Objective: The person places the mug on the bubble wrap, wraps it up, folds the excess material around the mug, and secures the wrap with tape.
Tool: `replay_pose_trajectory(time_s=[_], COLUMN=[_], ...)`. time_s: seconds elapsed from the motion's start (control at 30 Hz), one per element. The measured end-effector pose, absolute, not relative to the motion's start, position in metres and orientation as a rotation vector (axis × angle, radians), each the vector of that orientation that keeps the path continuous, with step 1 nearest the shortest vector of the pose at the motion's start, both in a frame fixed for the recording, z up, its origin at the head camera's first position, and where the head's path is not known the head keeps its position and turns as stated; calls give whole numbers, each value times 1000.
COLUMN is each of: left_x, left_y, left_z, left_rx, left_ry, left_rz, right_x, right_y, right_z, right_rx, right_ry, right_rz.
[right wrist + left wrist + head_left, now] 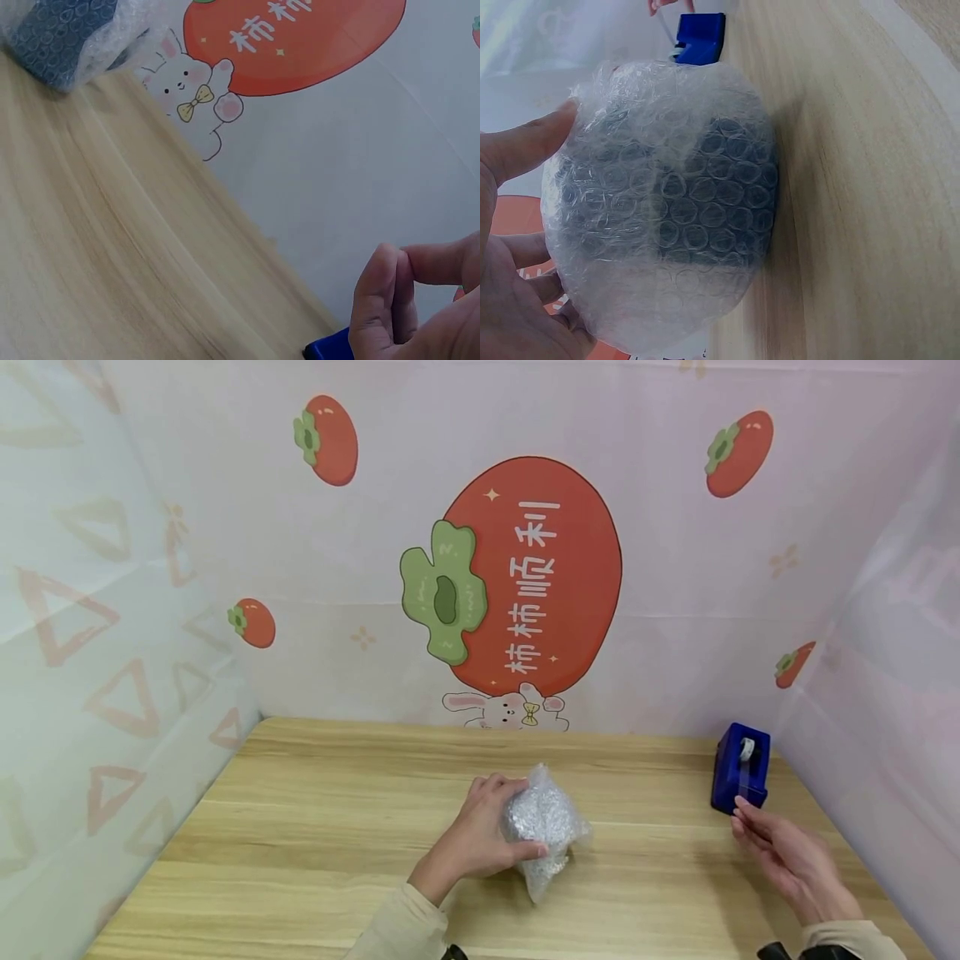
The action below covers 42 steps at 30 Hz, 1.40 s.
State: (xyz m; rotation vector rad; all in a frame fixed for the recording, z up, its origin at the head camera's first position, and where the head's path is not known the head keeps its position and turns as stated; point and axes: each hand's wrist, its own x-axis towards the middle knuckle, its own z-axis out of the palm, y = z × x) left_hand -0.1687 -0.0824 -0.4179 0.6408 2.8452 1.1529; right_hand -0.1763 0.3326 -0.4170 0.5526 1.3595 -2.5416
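Note:
A bubble-wrapped bundle (546, 818) sits on the wooden table; something dark shows through its layers in the left wrist view, its kind hidden. My left hand (480, 831) grips the bundle from its left side, thumb at the near side and fingers at the far side. At the right, my right hand (798, 864) pinches the end of a strip of clear tape (664, 28) between thumb and fingers. This strip runs to the roll in a blue tape dispenser (726, 772), just beyond the fingertips.
A pale cloth wall (675, 610) printed with persimmons and a rabbit stands along the table's back edge. Similar cloth sheets hang at the left and right sides. Bare wood of the tabletop (315, 827) shows left of the bundle and between it and the dispenser.

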Motion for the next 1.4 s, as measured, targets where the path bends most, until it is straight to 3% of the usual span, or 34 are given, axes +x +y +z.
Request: replay_pose_trajectory(time_s=[0.53, 0.87, 1.4], left_x=[-168, -169, -170], left_y=[-81, -82, -83], left_z=[-422, -422, -422], left_rx=[665, 661, 652], left_ry=[2849, 2846, 2848], left_rz=[1172, 1186, 1212], right_x=[-206, -203, -205], right_y=[346, 351, 350], right_z=[-423, -427, -427], right_rx=[603, 451, 553], right_ry=[1523, 1450, 1866], right_rz=[-2364, -2398, -2112])
